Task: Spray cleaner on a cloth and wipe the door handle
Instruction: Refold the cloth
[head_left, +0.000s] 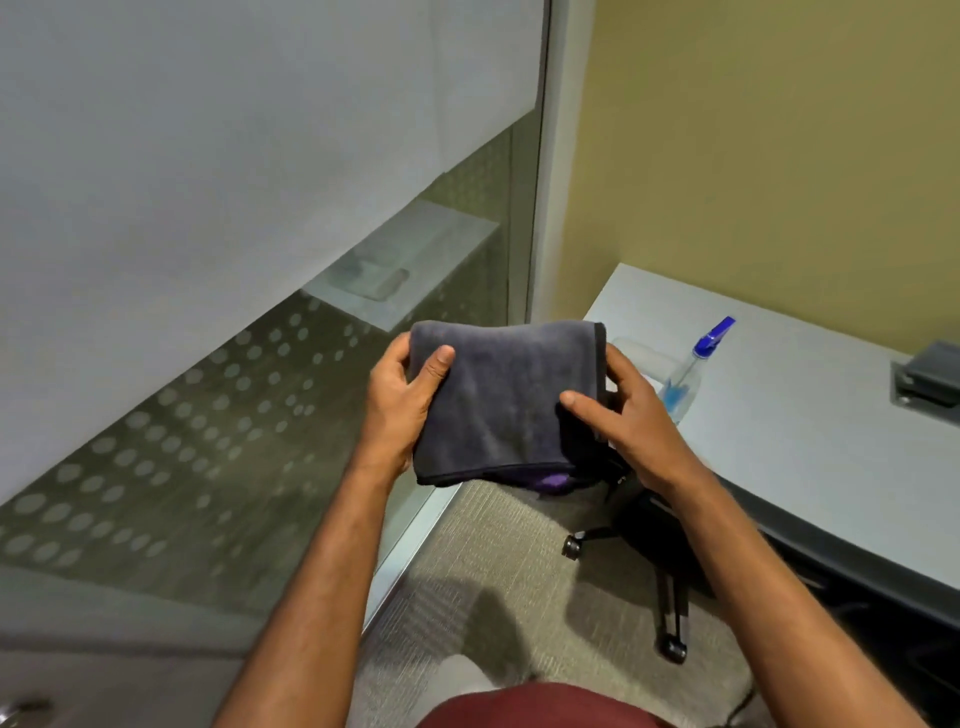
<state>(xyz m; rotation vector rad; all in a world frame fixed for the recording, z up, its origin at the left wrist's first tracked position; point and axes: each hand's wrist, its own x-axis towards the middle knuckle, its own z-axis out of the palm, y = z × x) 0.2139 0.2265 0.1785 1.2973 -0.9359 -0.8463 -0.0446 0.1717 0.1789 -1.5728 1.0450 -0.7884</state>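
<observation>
A folded dark grey cloth (504, 400) with a purple underside is held up in front of me by both hands. My left hand (402, 405) grips its left edge, thumb on top. My right hand (628, 421) grips its right edge, thumb lying across the top face. A clear spray bottle (685, 379) with a blue nozzle lies on its side on the grey desk (810, 441), just right of my right hand. At the bottom left corner a bit of metal door handle (23, 709) peeks into view.
A frosted glass wall (208, 260) with a dotted band fills the left. An office chair base (639, 561) with castors stands on the carpet below the cloth. A dark grey box (930, 374) sits at the desk's right edge, by the yellow wall.
</observation>
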